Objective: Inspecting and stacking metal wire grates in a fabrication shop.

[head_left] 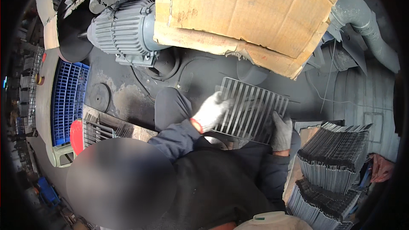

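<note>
Between my two gloved hands is a flat metal grate (249,102) of parallel bars in a thin frame, tilted above my lap. My left hand (210,111), in a pale glove, is closed on its left edge, with the thumb over the bars. My right hand (282,133), in a greyer glove, grips the right edge near the lower corner. The grate's far side reaches toward a dark rounded part (251,71) of the machine under the cardboard. The fingers behind the grate are partly hidden.
Tall stacks of similar grates (334,157) stand to my right. More grates (100,130) lean at the left beside a red round thing (76,136). A blue plastic crate (68,102) is farther left. Ahead are a grey electric motor (123,30), cardboard sheets (247,12) and a duct (362,21).
</note>
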Tool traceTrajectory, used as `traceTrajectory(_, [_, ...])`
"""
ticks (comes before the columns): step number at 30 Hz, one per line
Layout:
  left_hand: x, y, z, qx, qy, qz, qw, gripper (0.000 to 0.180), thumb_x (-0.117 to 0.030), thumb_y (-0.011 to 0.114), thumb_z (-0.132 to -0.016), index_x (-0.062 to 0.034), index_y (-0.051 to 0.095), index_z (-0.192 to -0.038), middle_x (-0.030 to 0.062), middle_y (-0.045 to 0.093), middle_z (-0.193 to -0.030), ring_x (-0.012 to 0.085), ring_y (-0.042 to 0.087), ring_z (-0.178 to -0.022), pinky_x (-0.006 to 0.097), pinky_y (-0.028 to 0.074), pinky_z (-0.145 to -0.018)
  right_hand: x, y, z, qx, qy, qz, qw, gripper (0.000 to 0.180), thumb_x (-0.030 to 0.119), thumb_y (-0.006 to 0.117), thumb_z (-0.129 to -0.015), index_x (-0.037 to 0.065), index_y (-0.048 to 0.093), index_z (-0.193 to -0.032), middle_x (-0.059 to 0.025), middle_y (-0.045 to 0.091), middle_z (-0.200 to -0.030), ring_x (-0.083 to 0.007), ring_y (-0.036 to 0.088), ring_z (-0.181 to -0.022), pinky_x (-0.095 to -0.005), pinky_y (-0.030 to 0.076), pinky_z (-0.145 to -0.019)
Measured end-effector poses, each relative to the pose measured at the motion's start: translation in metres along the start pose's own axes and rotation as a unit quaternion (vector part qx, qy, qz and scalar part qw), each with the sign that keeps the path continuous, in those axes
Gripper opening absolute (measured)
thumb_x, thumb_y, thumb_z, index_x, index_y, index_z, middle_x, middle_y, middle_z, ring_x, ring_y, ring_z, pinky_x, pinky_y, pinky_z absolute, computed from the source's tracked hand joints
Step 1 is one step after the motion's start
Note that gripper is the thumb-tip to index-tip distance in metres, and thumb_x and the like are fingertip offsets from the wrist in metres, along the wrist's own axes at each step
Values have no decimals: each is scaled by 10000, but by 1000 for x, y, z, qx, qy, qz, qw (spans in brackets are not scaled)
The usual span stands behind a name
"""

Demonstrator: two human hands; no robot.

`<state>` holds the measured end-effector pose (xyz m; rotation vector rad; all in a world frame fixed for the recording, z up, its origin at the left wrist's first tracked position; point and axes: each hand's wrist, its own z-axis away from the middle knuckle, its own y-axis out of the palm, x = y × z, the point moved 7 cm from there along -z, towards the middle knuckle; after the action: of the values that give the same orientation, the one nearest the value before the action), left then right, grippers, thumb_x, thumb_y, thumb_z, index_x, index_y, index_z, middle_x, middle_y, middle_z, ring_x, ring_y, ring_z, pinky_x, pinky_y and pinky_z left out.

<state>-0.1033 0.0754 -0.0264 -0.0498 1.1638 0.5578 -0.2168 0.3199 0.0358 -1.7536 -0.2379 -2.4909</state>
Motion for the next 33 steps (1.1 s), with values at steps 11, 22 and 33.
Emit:
traceTrajectory(11, [0, -20, 5, -1, 17, 50, 999, 275, -223, 699, -1071, -43, 630, -1267, 11, 703, -1069, 76, 638, -889, 260, 560, -717, -18, 4, -15, 59, 58, 48, 995, 202, 110, 724, -1005, -14, 716, -1165, -22, 749, -994, -97, 660, -746, -246, 501, -650])
traceTrajectory(22, [-21, -57, 24, -30, -101, 81, 991, 305, -217, 713, -1034, -19, 641, -1254, 70, 714, -965, 196, 703, -722, 333, 606, -644, -35, 29, -21, 77, 119, 9, 990, 237, 112, 701, -1016, 13, 759, -1223, -68, 779, -1136, -153, 734, -972, -298, 578, -859])
traceTrajectory(33, [1, 28, -19, 122, -74, 78, 987, 374, -111, 679, -1020, 23, 614, -1363, 103, 725, -1186, 181, 695, -1062, 326, 573, -934, 17, -49, -2, -22, 34, -10, 999, 259, 128, 713, -994, -27, 741, -1200, -73, 766, -1040, -143, 705, -878, -274, 560, -815])
